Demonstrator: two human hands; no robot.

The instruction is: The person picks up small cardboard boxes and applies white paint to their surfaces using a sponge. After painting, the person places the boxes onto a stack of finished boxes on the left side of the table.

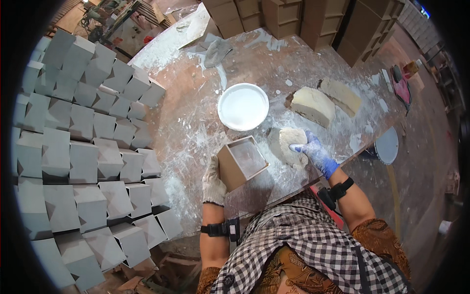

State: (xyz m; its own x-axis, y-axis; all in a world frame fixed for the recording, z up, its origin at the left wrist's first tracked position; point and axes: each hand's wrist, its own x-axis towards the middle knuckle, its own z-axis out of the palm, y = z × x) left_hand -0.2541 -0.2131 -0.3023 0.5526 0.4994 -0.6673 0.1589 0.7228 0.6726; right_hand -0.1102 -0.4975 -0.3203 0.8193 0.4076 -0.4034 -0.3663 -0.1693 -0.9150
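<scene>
My left hand [214,182], in a knitted off-white glove, is closed on the left side of an open brown box [231,169]. The box is tilted, its opening facing up and to the right, and its inside looks whitish. With a blue glove, my right hand [313,149] grips a rough cream-coloured sponge [290,146] just right of the box, its thumb pressed over it; fingers beneath are partly hidden. A round white tub [243,107] of white liquid or paste stands beyond the box. Two larger cream sponge-like blocks [313,105] [341,95] lie farther right.
Rows of stacked pale grey boxes [88,161] line the left side. Tall brown boxes [318,22] stand along the far edge. A grey rag [217,52] lies on the white-smeared table [191,108]. Beyond its right edge is a bucket with a pale top [387,146].
</scene>
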